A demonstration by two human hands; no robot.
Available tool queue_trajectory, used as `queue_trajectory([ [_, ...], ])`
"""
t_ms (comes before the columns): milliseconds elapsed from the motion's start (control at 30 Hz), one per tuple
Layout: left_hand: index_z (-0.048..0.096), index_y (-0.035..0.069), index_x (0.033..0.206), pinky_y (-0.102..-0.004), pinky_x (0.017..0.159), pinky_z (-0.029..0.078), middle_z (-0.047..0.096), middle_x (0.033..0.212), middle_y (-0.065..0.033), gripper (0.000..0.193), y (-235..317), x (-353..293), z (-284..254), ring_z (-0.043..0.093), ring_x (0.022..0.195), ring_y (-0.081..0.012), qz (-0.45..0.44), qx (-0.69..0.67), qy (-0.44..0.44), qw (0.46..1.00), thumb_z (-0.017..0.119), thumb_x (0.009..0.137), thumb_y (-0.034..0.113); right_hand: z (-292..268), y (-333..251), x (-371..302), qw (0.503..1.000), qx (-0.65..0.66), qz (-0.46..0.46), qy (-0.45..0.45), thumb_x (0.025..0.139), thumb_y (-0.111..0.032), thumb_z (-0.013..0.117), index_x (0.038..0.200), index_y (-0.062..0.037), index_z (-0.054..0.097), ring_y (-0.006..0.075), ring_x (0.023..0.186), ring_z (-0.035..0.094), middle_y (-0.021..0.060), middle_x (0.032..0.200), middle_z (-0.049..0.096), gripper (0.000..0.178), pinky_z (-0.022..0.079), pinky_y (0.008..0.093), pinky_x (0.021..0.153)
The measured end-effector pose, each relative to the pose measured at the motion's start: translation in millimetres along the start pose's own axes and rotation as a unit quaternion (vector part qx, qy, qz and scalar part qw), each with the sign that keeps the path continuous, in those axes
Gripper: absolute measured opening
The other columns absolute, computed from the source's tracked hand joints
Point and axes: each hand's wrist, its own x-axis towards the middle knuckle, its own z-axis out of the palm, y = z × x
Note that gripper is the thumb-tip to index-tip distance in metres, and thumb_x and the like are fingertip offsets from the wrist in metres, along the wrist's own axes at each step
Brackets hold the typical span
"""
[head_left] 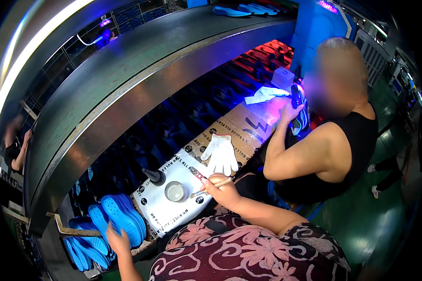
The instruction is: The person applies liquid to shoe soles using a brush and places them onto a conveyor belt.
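My right hand [224,192] is closed around a thin brush [197,194] with a light wooden handle, its bristles pointing left beside a round cup [176,191] of greyish liquid. A slim red tool [197,174] lies or is held at the same fingers; I cannot tell which. At the lower left, my left hand [119,240] reaches up to the near end of a stack of blue shoe soles [123,216]. Its thumb and forefinger are spread, the fingertips touching or close to a sole. Behind the cup stands a dark bottle with a pointed nozzle [154,176].
A white knitted glove [220,153] lies on the cardboard work surface [240,122]. To the right, a seated co-worker [316,154] holds a dark shoe [298,110] under violet light. A metal-edged green conveyor [140,54] arches overhead, carrying blue soles [232,11]. More blue soles [84,250] lie lower left.
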Motion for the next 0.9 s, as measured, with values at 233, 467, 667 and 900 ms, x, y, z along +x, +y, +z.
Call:
queue_trajectory([
  [233,0.051,-0.001,0.109,-0.0455,0.080,0.046,0.058,0.109,-0.0223,0.037,-34.0,1.6,23.6,0.057,0.096,-0.0403,-0.131,0.118,-0.113,0.978,0.058,0.077,0.017,24.6,-10.9,0.0,0.998,0.024,0.029,-0.042,0.089,-0.020,0.057,0.070,-0.0021,0.066,0.0242,0.061,0.060,0.0120,0.065,0.063,0.028,0.046,0.0346,0.060],
  [467,0.048,-0.002,0.117,-0.0425,0.067,0.050,0.064,0.078,-0.0218,0.039,-32.2,-2.0,1.1,0.064,0.072,-0.0337,-0.160,0.016,-0.130,0.978,0.054,0.082,0.014,26.6,8.4,-12.2,0.988,0.047,0.144,-0.035,0.094,-0.015,0.052,0.076,-0.0003,0.065,0.0100,0.066,0.058,0.0052,0.071,0.064,0.026,0.046,0.0237,0.063],
  [667,0.046,-0.002,0.125,-0.0350,0.082,0.050,0.058,0.113,-0.0151,0.049,-13.8,-8.4,-17.0,0.061,0.094,-0.0249,-0.445,-0.685,-0.215,0.535,0.061,0.080,0.013,31.8,-5.8,-2.5,0.988,0.070,0.131,-0.045,0.095,-0.021,0.052,0.076,0.0020,0.064,0.0109,0.062,0.053,0.0061,0.068,0.062,0.032,0.043,0.0244,0.062],
  [900,0.034,0.005,0.128,-0.0276,0.056,0.053,0.057,0.104,-0.0135,0.055,82.3,-7.5,-33.0,0.062,0.083,-0.0202,-0.269,-0.670,-0.248,0.646,0.062,0.081,0.011,46.4,-30.8,10.5,0.987,0.091,0.123,-0.054,0.095,-0.023,0.050,0.082,0.0046,0.062,0.0124,0.063,0.053,0.0089,0.071,0.062,0.032,0.042,0.0250,0.064],
])
